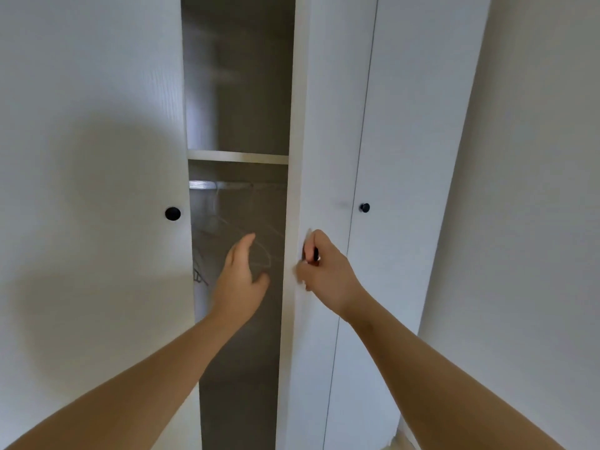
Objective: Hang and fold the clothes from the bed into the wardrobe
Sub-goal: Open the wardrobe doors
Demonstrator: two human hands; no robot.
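Fingers [319,238] round knob [315,254], hangers [259,245] beyond door [328,125]

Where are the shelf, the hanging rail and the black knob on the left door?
shelf [238,156]: head view, middle of its front edge.
hanging rail [203,184]: head view, its shiny left end.
black knob [172,213]: head view, centre of the knob's face.

The left hand [238,280] and left forearm [146,378] are bare right down to the picture's lower edge. The right hand [328,274] and right forearm [438,368] are bare likewise, the fingertips smeared by blur. Both forearms look slender and smooth.
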